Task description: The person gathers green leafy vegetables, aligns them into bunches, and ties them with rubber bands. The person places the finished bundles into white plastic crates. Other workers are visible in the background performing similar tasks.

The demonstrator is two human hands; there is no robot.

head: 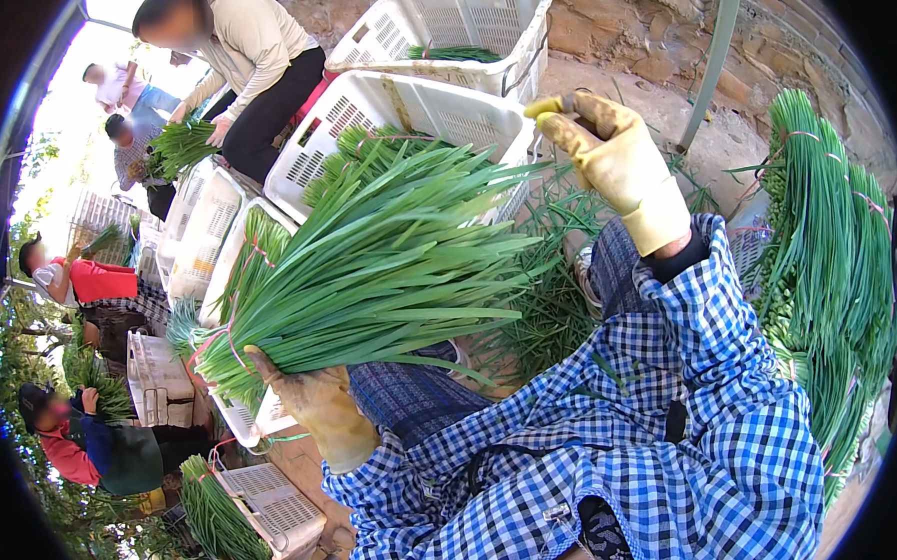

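Note:
A big bundle of long flat green leaves, likely garlic chives [388, 275], lies across the view before me. My left hand [315, 406], in a stained yellow rubber glove, grips it near the pale stem end. A pink tie [229, 336] circles the stems there. The leaf tips fan out to the right. My right hand [608, 153], gloved alike, is raised beyond the tips, apart from the bundle. Its fingers are partly curled and slightly apart, with nothing visible between them.
White plastic crates [441, 100] holding tied bundles stand ahead and left. Loose leaf trimmings [562, 305] litter the ground by my feet. Tied chives [831, 263] are heaped at right, near a metal post [713, 58]. Several people work at left; one [258, 55] handles greens.

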